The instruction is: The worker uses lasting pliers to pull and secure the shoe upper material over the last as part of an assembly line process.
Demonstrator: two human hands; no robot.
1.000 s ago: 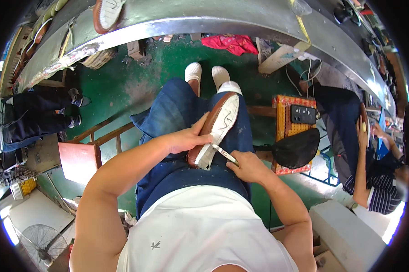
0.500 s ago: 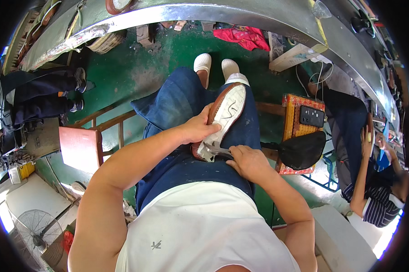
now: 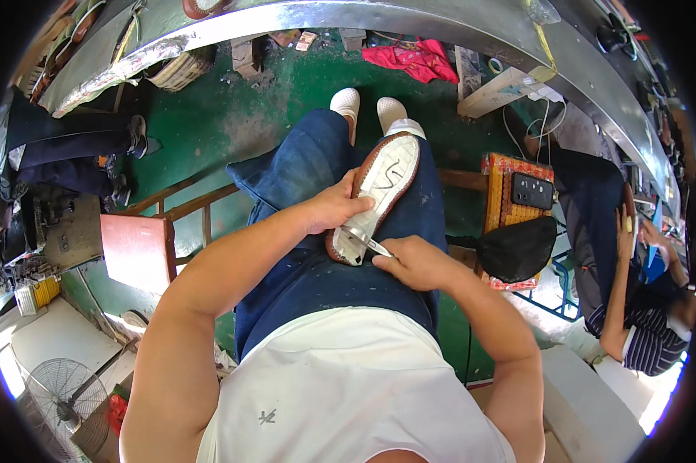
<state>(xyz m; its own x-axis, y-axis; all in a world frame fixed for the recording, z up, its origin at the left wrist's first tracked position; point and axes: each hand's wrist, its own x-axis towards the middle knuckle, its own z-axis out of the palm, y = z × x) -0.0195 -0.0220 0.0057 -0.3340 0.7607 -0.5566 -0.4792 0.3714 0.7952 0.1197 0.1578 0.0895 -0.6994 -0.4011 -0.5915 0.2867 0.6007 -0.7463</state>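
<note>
A brown shoe upper point(image 3: 358, 177) with a pale sole side turned up lies along my thighs, its toe pointing away from me. A dark squiggle is drawn on the pale underside. My left hand point(image 3: 338, 205) is closed round the shoe's left side at the middle, thumb on the underside. In my right hand point(image 3: 417, 263) is a pair of silver metal pincers point(image 3: 372, 244), gripped by the handles. Their tip meets the heel end of the underside; the handle ends are hidden in my fist.
A metal-edged workbench point(image 3: 301, 19) curves across the far side. To my right, a woven-topped stool point(image 3: 502, 181) carries a black phone point(image 3: 532, 190) and a black cloth pouch point(image 3: 517, 249). Another person point(image 3: 641, 324) sits beyond it. At left stand a brown stool point(image 3: 138, 248) and a fan point(image 3: 66, 405).
The pincers have swung to a steeper slant over the heel, and my right hand has shifted slightly. The shoe has tilted a little; my left hand keeps its hold.
</note>
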